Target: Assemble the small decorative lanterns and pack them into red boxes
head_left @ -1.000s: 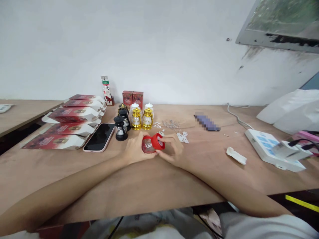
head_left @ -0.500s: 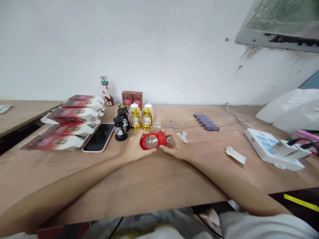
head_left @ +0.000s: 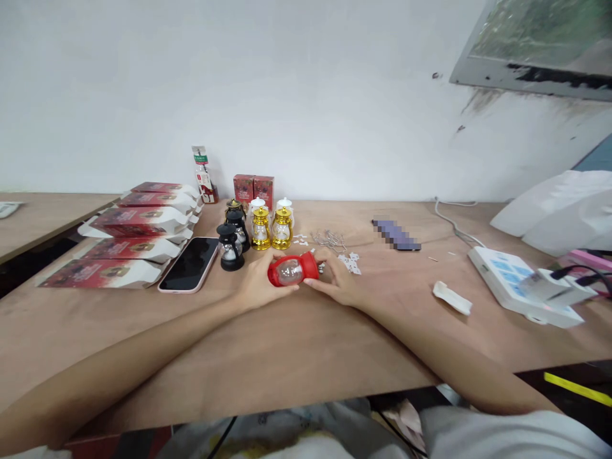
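A small red lantern [head_left: 291, 271] with a clear globe lies on its side between my two hands, just over the table. My left hand [head_left: 261, 280] wraps round its left end. The thumb and fingers of my right hand [head_left: 335, 280] close on the wide red base at its right end. Just behind my left hand stand several small lanterns: black ones [head_left: 231, 247], gold ones [head_left: 282, 229] and white ones [head_left: 258, 203]. Beyond my right hand lie a heap of thin metal wire pieces [head_left: 329, 240] and some small white pieces [head_left: 352, 262].
On the left are several red printed boxes [head_left: 102, 273] with open flaps and a phone [head_left: 189, 265]. Two closed boxes [head_left: 254, 187] and a bottle [head_left: 204, 178] stand by the wall. To the right are a purple phone-like object [head_left: 396, 234], a white scrap [head_left: 452, 298] and a power strip [head_left: 516, 287].
Both hands keep their hold on the red lantern. Only a very slight shift of the right hand and the lantern shows.
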Motion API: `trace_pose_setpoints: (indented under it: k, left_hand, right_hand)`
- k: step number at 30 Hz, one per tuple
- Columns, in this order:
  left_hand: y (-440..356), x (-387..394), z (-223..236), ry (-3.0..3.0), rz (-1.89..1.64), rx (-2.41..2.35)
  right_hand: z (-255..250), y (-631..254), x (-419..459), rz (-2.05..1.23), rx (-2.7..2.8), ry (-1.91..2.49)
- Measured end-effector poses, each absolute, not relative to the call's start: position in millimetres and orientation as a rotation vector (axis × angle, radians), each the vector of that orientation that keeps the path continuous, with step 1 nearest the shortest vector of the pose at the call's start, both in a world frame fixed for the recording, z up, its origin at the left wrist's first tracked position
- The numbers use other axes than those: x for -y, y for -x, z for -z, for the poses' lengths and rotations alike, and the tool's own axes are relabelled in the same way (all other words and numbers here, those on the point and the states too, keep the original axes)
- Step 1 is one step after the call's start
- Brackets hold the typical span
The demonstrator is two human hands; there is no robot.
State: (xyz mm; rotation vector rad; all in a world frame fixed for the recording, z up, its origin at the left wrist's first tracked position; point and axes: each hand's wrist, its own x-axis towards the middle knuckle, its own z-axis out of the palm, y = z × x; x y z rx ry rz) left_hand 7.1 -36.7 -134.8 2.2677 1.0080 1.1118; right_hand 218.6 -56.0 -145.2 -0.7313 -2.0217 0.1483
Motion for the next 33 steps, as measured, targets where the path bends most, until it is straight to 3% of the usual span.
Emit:
trace_pose_setpoints:
  k: [13, 21, 25, 28, 33]
  left_hand:
    - [-10, 38, 133, -2.230, -1.120, -1.073]
    - [-7, 39, 127, -2.314, -0.999, -0.991]
    - [-6, 40, 127, -2.322, -1.107, -0.874]
    - [-5, 39, 132, -2.230, -1.193, -0.905]
    - [-6, 33, 142, -2.055, -1.343, -0.981]
  right_hand:
    - [151, -218, 53, -0.141, 1.984, 0.816]
    - [152, -231, 49, 0.125, 1.956, 0.717]
    - [147, -248, 22, 0.300, 1.875, 1.023]
    - [138, -252, -6, 0.328, 2.150, 1.357]
    - [121, -243, -33, 0.345, 2.402, 1.461]
